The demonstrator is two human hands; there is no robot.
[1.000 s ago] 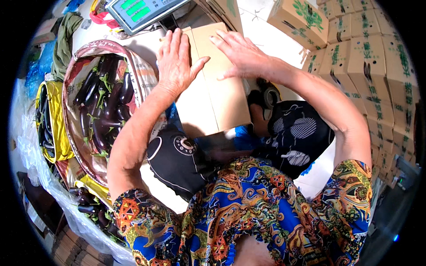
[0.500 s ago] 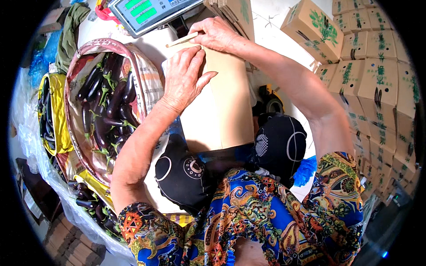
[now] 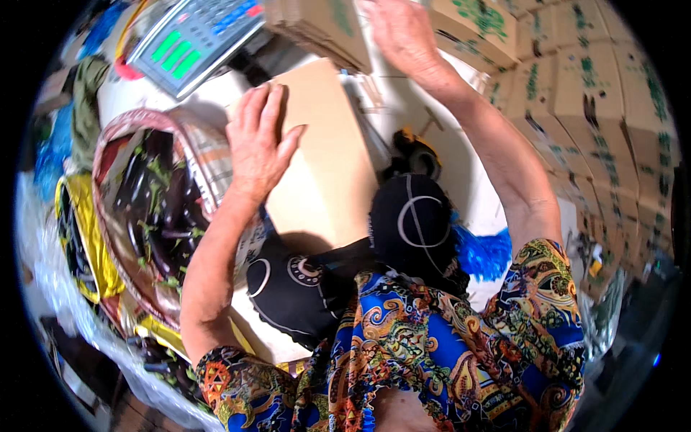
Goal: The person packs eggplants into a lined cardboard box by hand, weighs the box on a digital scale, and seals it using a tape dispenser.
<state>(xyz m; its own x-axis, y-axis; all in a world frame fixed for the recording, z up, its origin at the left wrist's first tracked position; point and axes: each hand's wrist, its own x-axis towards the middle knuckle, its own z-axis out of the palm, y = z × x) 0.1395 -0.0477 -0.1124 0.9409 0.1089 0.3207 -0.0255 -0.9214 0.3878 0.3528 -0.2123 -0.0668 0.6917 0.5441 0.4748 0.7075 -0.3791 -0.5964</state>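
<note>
1. Left hand (image 3: pixel 255 147): palm down on the left edge of a tan cardboard box (image 3: pixel 324 158), fingers straight, thumb spread; it presses or steadies, no grip around anything.
2. Right hand (image 3: pixel 407 39): off the box, at the top edge of the view, between the flattened cartons (image 3: pixel 317 29) and a printed carton (image 3: pixel 471 21). Fingertips run to the frame edge; can't tell how far they are spread or whether they hold something.
3. Box: in front of the person, its near end at the black-clad knees (image 3: pixel 414 223). Plain face up; contents hidden.
4. Round-rimmed sack (image 3: pixel 144 117), just left of the box: filled with dark purple eggplants (image 3: pixel 162 209), green stems showing.
5. Yellow bag (image 3: pixel 103 270), left of the sack: more dark, long eggplants inside. Another lot of eggplants (image 3: pixel 169 367) lies lower left.
6. Stacked cartons (image 3: pixel 583 108) on the right: green characters plus dark marks on their faces. Contents hidden.
7. Printed carton: green leafy plant drawing. Flattened cartons: patch of green print.
8. Sack wall: dark lettering, partly blurred.
9. Scale (image 3: pixel 194 47), upper left: three green-lit readouts, blue and red keys alongside.
10. Black-and-yellow tape dispenser (image 3: pixel 421 155): on the floor, right of the box.
</note>
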